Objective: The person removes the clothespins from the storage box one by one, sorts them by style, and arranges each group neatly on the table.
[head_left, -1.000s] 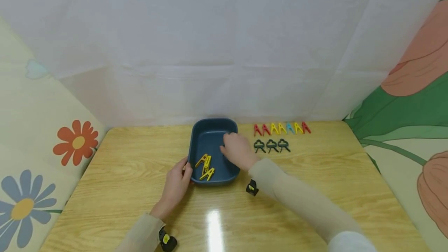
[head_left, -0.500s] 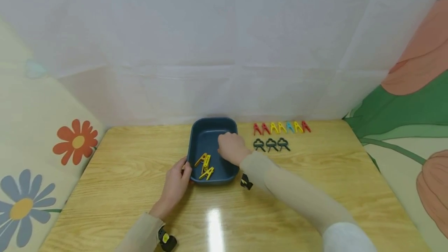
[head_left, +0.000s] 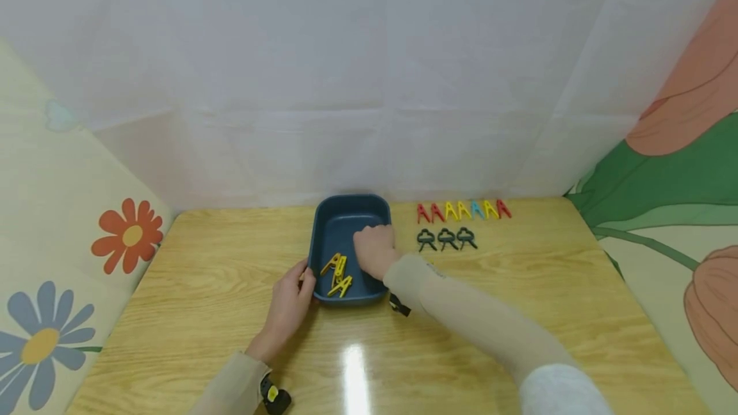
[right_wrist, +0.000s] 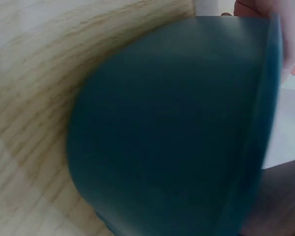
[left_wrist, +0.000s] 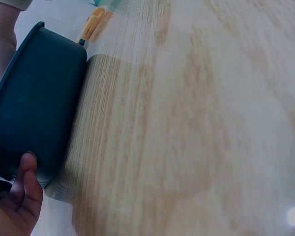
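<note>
A dark blue rectangular tray stands on the wooden table, with a few yellow plastic clips in its front left part. My left hand grips the tray's left wall near the front corner; the left wrist view shows fingers bent against the outer wall. Over the right half of the tray, my right hand reaches in with its knuckles up. Its fingertips, and anything between them, are hidden in the head view. The tray's outer wall fills most of the right wrist view and blocks that hand.
Right of the tray lies a row of red, yellow and blue A-shaped clips. Three black clips lie in front of it. A white sheet hangs behind the table, and flowered panels flank it.
My right hand has moved a little left and nearer to me within the tray, its forearm following. My left hand, the tray and the yellow clips look unmoved.
</note>
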Motion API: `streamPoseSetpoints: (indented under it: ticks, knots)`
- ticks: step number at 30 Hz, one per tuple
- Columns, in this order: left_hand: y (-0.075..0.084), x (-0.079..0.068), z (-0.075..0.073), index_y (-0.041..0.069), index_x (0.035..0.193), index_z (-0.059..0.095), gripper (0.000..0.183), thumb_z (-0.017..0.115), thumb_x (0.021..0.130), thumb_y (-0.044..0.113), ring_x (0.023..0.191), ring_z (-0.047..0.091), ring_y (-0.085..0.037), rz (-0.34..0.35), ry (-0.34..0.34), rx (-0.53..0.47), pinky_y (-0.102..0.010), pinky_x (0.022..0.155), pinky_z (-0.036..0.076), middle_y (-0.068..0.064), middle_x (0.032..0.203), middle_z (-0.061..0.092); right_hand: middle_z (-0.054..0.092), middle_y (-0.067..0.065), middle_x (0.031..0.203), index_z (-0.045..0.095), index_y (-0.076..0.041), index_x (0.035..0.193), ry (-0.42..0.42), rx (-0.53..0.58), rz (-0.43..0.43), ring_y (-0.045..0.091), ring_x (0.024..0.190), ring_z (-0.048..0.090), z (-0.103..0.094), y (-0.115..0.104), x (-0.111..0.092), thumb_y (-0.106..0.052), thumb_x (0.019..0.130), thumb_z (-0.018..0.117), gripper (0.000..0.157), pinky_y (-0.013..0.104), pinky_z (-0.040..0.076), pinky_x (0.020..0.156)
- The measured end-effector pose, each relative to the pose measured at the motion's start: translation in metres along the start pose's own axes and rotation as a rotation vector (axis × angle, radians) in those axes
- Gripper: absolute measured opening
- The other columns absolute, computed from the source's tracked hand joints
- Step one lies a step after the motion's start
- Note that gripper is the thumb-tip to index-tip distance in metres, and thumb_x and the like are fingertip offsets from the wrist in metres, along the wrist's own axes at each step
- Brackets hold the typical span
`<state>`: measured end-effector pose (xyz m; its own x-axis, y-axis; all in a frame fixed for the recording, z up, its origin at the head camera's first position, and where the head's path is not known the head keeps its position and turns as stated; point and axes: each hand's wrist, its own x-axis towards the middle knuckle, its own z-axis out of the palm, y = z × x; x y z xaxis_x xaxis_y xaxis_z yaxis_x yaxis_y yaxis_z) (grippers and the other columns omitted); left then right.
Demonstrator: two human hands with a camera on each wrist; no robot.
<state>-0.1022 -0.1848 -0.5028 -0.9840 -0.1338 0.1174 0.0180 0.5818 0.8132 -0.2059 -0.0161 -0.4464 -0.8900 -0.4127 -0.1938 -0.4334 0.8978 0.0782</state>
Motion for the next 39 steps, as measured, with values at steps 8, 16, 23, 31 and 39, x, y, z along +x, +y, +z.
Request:
streamPoseSetpoints:
  ticks: [8,16,23,31,39]
  knots:
    - [-0.002,0.0,0.0,-0.007,0.143,0.057,0.041,0.044,0.109,0.012,0.081,0.072,-0.023,0.01,0.016,0.007,-0.024,0.06,0.056,-0.029,0.123,0.068,0.073,0.005,0.121,0.075,-0.016,0.124,0.032,-0.026,-0.071,0.028,0.111,0.065,0.008,0.001,0.004,-0.019,0.108,0.056,0.025,0.044,0.049,0.101]
    - [-0.002,0.001,0.0,-0.007,0.143,0.057,0.041,0.044,0.109,0.012,0.085,0.073,-0.026,0.013,0.01,0.013,-0.023,0.061,0.057,-0.029,0.125,0.067,0.074,0.005,0.118,0.074,-0.016,0.121,0.114,0.005,-0.123,0.025,0.109,0.065,0.011,0.012,0.011,-0.028,0.108,0.057,0.024,0.042,0.048,0.1]
    - [-0.001,0.001,0.002,-0.007,0.143,0.057,0.041,0.045,0.108,0.011,0.087,0.074,-0.026,0.01,0.007,0.013,-0.023,0.062,0.057,-0.029,0.124,0.068,0.076,0.002,0.111,0.079,-0.021,0.114,0.099,-0.092,-0.11,0.028,0.108,0.058,0.013,0.017,0.015,-0.05,0.103,0.061,0.036,0.045,0.04,0.104]
    - [-0.001,0.002,0.003,-0.006,0.143,0.057,0.041,0.045,0.108,0.011,0.083,0.073,-0.024,0.006,0.003,0.004,-0.023,0.061,0.057,-0.028,0.124,0.068,0.076,0.0,0.112,0.078,-0.022,0.115,0.095,-0.13,-0.108,0.025,0.104,0.055,0.016,0.019,0.019,-0.051,0.101,0.064,0.035,0.042,0.035,0.098]
    - [-0.001,0.002,0.003,-0.007,0.142,0.058,0.04,0.046,0.108,0.01,0.085,0.074,-0.026,0.007,0.007,0.001,-0.023,0.061,0.057,-0.028,0.123,0.068,0.075,0.001,0.115,0.077,-0.021,0.117,0.076,-0.12,-0.103,0.025,0.104,0.054,0.017,0.017,0.022,-0.051,0.102,0.061,0.037,0.042,0.035,0.096]
